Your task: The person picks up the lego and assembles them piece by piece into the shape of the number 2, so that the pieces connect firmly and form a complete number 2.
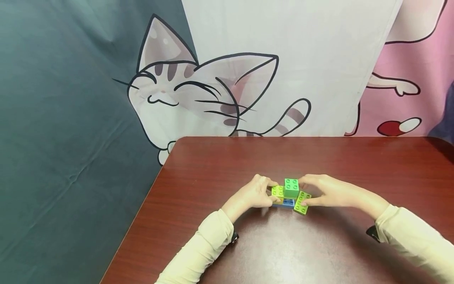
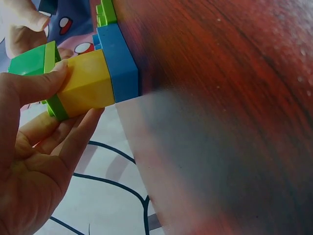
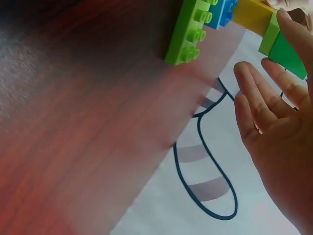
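A small stack of toy building bricks stands on the table: a blue brick [image 2: 120,63] at the bottom, a yellow brick [image 2: 88,81] on it, a lime brick [image 1: 278,191] across that, and a green brick [image 1: 291,189] on top at the right. My left hand [image 1: 257,192] grips the stack's left end, thumb on the near side and fingers on the far side. A second lime brick [image 1: 302,206] lies at an angle beside the stack's right end. My right hand [image 1: 331,192] is spread around the green brick, its fingertips close to it and its fingers loosely extended.
The brown wooden table [image 1: 220,157] reaches back to a hanging cloth [image 1: 319,39] printed with a cartoon cat. On the left, a grey-green cloth [image 1: 71,138] hangs past the table's edge.
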{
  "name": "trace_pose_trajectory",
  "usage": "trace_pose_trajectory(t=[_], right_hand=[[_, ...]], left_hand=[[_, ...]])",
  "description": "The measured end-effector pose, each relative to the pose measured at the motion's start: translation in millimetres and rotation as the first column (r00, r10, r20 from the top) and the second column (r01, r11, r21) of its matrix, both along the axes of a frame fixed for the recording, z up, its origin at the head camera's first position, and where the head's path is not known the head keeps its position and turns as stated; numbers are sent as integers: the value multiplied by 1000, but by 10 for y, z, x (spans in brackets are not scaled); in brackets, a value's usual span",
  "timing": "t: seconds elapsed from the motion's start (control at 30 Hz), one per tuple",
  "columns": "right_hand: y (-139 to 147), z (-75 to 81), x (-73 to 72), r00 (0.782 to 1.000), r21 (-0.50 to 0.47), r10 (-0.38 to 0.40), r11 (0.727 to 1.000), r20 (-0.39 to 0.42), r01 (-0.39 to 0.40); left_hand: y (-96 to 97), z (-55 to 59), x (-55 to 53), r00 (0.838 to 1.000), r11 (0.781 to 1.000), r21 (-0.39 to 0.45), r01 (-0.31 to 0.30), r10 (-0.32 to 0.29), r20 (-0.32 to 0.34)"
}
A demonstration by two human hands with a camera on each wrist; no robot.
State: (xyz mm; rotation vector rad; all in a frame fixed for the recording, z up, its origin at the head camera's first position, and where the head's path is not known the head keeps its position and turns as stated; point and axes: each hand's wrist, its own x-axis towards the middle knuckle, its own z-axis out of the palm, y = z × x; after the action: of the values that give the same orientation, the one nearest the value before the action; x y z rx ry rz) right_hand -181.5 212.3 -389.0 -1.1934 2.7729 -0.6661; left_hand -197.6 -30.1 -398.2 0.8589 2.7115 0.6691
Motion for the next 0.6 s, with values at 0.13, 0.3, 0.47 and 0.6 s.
trace_pose_trajectory(t=[0.13, 0.3, 0.47, 0.6], right_hand=[[25, -77, 15, 999, 1, 0, 1000, 49, 0], [66, -142, 23, 998, 25, 3, 1000, 70, -5], [121, -188, 3, 999, 39, 32, 999, 31, -33], [156, -219, -28, 998, 31, 58, 998, -4, -58]], left_hand=[[-3, -17, 12, 1000, 1000, 25, 2, -3, 26], [-15, -22, 18, 1000, 1000, 28, 1, -2, 25], [-23, -21, 12, 1000, 1000, 7, 9, -9, -22], [-24, -26, 13, 1000, 1000, 10, 5, -4, -30]])
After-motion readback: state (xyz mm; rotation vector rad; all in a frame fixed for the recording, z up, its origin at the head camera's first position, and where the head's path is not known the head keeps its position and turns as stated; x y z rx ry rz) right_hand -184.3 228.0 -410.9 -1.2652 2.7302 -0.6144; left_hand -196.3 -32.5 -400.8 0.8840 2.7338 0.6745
